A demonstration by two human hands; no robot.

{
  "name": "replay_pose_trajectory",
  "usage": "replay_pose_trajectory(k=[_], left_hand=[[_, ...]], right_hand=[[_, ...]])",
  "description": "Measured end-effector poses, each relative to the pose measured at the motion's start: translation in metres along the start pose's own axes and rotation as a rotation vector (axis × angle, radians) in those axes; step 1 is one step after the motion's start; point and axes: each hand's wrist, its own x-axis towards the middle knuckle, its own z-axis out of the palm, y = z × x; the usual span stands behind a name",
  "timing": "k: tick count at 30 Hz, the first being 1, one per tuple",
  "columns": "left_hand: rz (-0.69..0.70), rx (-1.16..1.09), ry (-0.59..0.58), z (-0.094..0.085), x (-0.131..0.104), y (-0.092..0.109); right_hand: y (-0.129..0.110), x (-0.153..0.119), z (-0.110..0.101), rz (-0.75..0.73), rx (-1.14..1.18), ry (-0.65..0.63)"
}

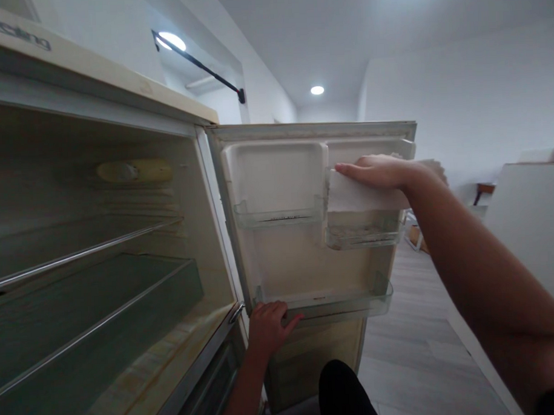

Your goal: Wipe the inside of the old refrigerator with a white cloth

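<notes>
The refrigerator door [292, 255] stands wide open, its inner side facing me. At its upper right compartment, my right hand [378, 170] holds a white paper towel [370, 193], whose loose part hangs in front of the compartment. The thumb lies along the top, and the other fingers are mostly hidden behind the hand. Below the towel is a small clear door bin [362, 236] with dirty marks in it. My left hand [268, 326] has its fingers curled over the left end of the long, clear bottom door shelf [339, 308], thumb pointing right.
On the left is the stained refrigerator interior [190, 192], with a glass shelf [87, 247] and a greenish clear drawer [126, 322]. Another door shelf [280, 216] sits at upper left of the door. My dark-clothed knee [342, 393] is below. A white cabinet [532, 223] stands at right.
</notes>
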Motion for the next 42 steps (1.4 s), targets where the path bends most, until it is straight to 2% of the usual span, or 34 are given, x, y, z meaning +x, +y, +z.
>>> replay_pose_trajectory(k=[2,4,6,8,11,14,17,20,23,26,30,33,36,42], left_hand=[[0.014,0.013,0.016,0.002,0.001,0.001],[0.027,0.025,0.035,0.003,0.002,0.001],[0.039,0.039,0.051,0.004,0.002,0.000],[0.051,0.050,0.067,0.004,0.001,-0.001],[0.072,0.053,0.070,0.004,-0.001,-0.003],[0.086,0.055,0.063,0.004,-0.002,-0.004],[0.090,0.052,0.068,0.005,-0.002,-0.004],[0.084,0.053,0.064,0.005,0.000,-0.003],[0.078,0.064,0.057,0.005,0.002,-0.001],[0.073,0.064,0.059,0.006,0.003,0.000],[0.068,0.061,0.062,0.008,0.003,0.000],[0.068,0.055,0.050,0.007,0.002,-0.002],[0.093,0.043,0.033,0.004,0.000,-0.004],[0.094,0.039,0.025,0.005,-0.002,-0.007]], right_hand=[[-0.013,0.006,0.009,-0.058,-0.052,0.022],[-0.024,0.009,0.018,-0.098,-0.112,0.098],[-0.028,0.009,0.022,-0.116,-0.144,0.153],[-0.024,0.005,0.022,-0.134,-0.140,0.137],[-0.006,-0.004,0.015,-0.159,-0.151,0.097],[0.023,-0.017,0.010,-0.120,-0.201,0.097],[0.049,-0.028,0.012,-0.062,-0.236,0.150],[0.058,-0.033,0.021,-0.016,-0.239,0.229],[0.046,-0.033,0.033,0.020,-0.222,0.313],[0.017,-0.027,0.044,0.025,-0.223,0.392],[-0.024,-0.016,0.052,-0.063,-0.236,0.405],[-0.036,-0.014,0.052,-0.100,-0.244,0.399],[-0.020,-0.023,0.050,-0.092,-0.298,0.426],[0.052,-0.049,0.051,0.109,-0.308,0.500]])
